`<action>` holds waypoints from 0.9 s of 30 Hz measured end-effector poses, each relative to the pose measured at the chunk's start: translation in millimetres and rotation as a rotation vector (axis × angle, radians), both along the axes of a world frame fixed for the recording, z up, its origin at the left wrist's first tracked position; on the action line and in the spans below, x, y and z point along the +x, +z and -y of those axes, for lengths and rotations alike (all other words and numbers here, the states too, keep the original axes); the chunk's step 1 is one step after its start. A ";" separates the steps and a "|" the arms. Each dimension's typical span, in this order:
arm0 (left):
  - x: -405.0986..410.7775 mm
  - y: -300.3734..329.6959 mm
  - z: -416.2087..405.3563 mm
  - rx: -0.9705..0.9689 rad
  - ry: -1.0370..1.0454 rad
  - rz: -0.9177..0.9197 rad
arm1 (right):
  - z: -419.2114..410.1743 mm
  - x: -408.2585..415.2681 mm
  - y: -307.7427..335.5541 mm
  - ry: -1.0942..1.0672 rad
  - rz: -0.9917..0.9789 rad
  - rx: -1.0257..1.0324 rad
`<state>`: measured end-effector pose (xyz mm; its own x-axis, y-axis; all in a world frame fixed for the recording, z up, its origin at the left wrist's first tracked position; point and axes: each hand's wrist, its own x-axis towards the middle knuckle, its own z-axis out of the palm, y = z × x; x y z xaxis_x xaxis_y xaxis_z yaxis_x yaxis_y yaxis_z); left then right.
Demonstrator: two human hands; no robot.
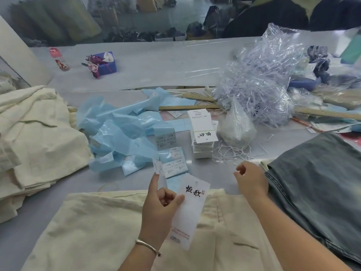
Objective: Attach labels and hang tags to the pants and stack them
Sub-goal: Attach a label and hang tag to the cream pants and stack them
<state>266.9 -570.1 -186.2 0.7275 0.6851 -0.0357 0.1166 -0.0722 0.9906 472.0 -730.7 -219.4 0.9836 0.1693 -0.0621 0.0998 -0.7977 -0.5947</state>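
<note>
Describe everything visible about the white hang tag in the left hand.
The hang tag is a long white card, apparently stiff paper, with bold black brush characters and a small red seal near its top, and faint small print toward its bottom. It is held tilted above the cream pants. The left hand pinches its left edge with the thumb. A small sticker label clings to that hand's raised index fingertip, apart from the tag.
</note>
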 end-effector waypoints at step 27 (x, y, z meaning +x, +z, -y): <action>13.9 45.5 -13.1 -0.045 -0.173 -0.031 | -37.5 -78.0 50.3 0.235 -0.535 0.875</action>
